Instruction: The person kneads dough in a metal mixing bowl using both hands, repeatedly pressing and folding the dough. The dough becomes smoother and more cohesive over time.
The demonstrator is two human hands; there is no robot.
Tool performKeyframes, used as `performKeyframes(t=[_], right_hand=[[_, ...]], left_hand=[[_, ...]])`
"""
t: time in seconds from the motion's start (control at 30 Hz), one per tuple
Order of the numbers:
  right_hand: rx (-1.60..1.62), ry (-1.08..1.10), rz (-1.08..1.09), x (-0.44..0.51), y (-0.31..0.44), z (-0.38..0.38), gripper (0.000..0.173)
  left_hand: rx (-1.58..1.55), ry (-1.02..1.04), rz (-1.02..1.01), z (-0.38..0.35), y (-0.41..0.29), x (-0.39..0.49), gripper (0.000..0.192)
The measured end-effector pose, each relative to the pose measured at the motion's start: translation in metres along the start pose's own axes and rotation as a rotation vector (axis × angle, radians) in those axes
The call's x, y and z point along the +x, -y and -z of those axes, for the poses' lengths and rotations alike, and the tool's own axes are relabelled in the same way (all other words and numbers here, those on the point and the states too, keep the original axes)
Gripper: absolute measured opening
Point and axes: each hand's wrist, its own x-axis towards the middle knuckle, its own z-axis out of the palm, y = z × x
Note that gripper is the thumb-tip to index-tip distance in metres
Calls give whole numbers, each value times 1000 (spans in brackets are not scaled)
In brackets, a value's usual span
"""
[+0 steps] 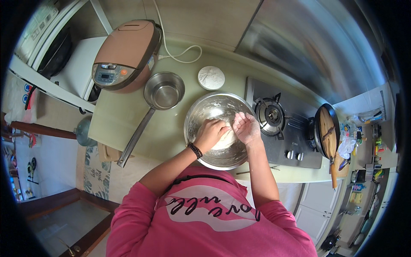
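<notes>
A wide stainless steel mixing bowl [196,106] stands at the counter's front edge, its inner wall smeared with flour and bits of dough. In it lies a pale lump of dough [225,142], partly covered by my hands. My left hand [212,133], with a dark braided bracelet at the wrist, is over the dough's left side with curled fingers; their tips are hidden, so I cannot tell whether they grip it. My right hand [246,127] is palm up at the bowl's right side, floury, fingers slightly bent, holding nothing.
Behind the bowl sits a small dish of white flour [211,78]. A steel saucepan [164,91] is to the left, its handle past the counter edge, near a rice cooker [126,54]. At right are a gas hob [295,135] and a wok [321,149] with a wooden lid [328,128].
</notes>
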Motion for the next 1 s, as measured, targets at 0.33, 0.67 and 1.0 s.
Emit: performKeyframes(t=[0.33,0.67,1.0], right_hand=[[-178,-146,153,-28,-16,-22,24],[-814,-139,689,-26,-36,-47,30],[-273,-41,333,-55,-61,-64,71]], left_hand=[[-41,27,-150,-10,-16,-1,24],[-713,-5,483,-5,17,2,34],[-262,384,193,-9,-34,-4,59]])
